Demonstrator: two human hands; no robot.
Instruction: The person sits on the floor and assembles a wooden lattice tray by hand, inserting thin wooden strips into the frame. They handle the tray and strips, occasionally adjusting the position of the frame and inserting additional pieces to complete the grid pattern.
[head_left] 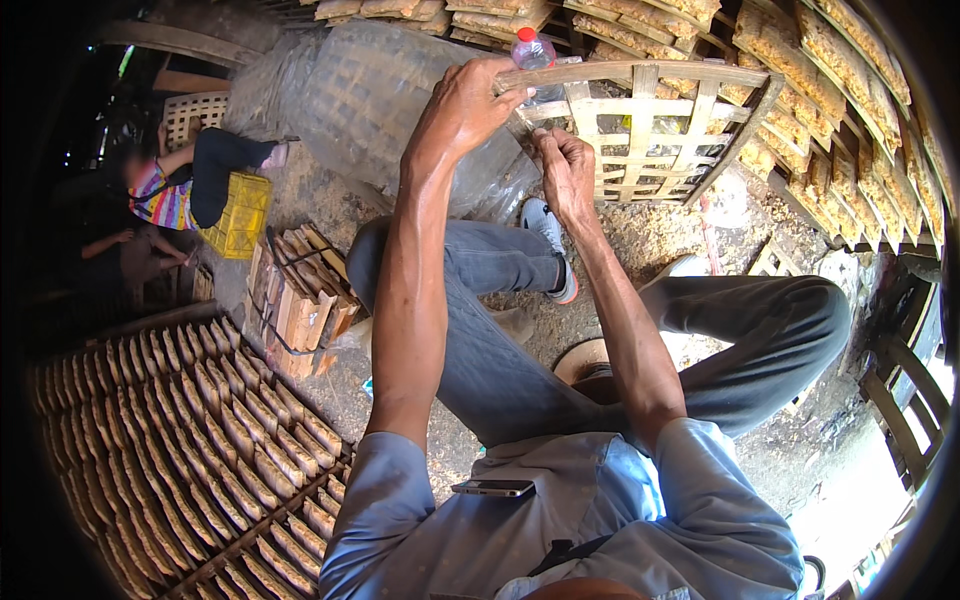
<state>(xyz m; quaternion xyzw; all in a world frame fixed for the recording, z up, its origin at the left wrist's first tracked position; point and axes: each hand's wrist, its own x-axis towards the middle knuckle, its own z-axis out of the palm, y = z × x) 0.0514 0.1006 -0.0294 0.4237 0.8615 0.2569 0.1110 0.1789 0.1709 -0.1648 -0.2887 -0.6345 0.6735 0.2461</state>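
A wooden frame woven with flat bamboo strips, a lattice tray point(640, 106), stands tilted in front of me. My left hand point(462, 112) grips its upper left corner, thumb and fingers closed round the rail. At the tray's left edge, lower down, my right hand point(568, 172) is closed, with fingertips pinched together. Whatever lies between those fingertips is too small or hidden to make out. Behind the top rail stands a clear plastic bottle with a red cap point(533, 50).
Racks of crumb-covered slats point(800, 90) curve along the back right; more rows of slats point(190, 430) fill the lower left. A strapped wood bundle point(300, 300) lies left of my knee. Beyond, a person sits on a yellow crate point(240, 215), another person nearby. Plastic sheeting point(340, 110) spreads behind my left hand.
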